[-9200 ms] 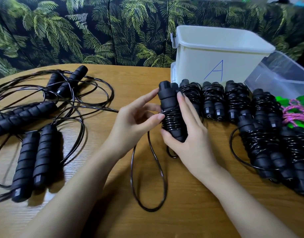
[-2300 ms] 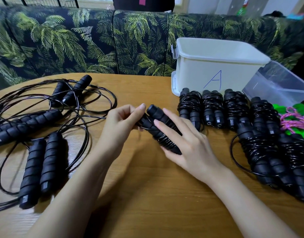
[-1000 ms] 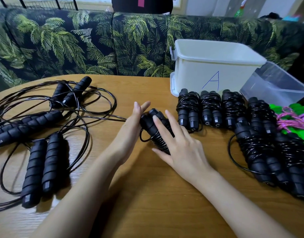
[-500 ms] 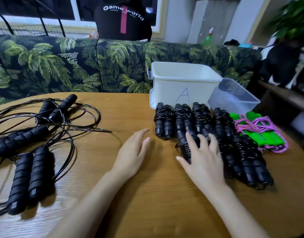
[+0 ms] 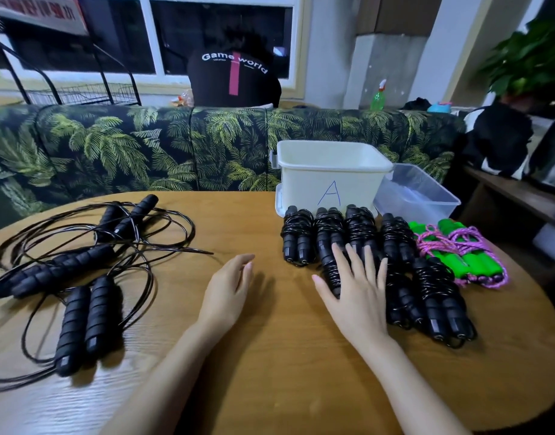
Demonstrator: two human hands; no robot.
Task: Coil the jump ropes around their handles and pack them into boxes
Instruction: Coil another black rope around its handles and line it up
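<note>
Across the wooden worktop (image 5: 270, 372), your right hand (image 5: 356, 293) lies flat, fingers straight, on the coiled rope (image 5: 328, 263) among the bundles (image 5: 296, 237) before box A (image 5: 332, 180), left hand (image 5: 229, 287) open and empty nearby: lift off slowly so the coil does not spring loose.

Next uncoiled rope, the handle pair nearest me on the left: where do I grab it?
Probably round the middle of both ribbed handles together, coming from above with the left hand: they lie flat, side by side, butt ends toward you, so one wrap takes both.
</note>
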